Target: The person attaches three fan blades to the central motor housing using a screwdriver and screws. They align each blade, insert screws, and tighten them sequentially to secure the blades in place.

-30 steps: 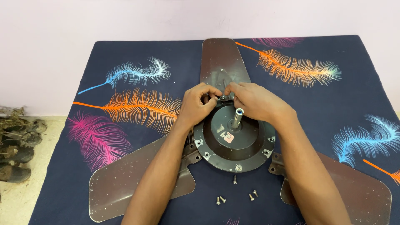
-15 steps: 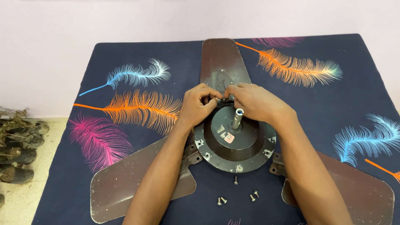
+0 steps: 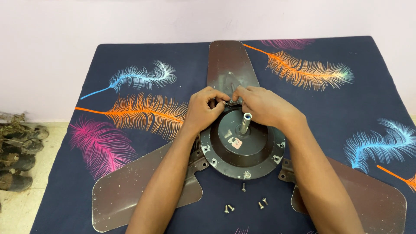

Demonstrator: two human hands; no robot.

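A dark round ceiling fan motor (image 3: 242,149) with a short metal shaft (image 3: 245,122) lies on a navy cloth. Three brown blades lie around it: a far blade (image 3: 229,60), a near-left blade (image 3: 130,190) and a near-right blade (image 3: 359,195). My left hand (image 3: 203,108) and my right hand (image 3: 262,104) meet at the motor's far rim, fingertips pinched on the far blade's metal bracket (image 3: 232,102). Whatever small part sits between the fingertips is hidden.
Several loose screws (image 3: 245,203) lie on the feather-patterned cloth (image 3: 130,112) just in front of the motor. Dark shoes (image 3: 17,151) sit on the floor at the left. A pale wall runs behind the table.
Both hands stay at the far blade's bracket with only slight finger movement. The view shifts a little.
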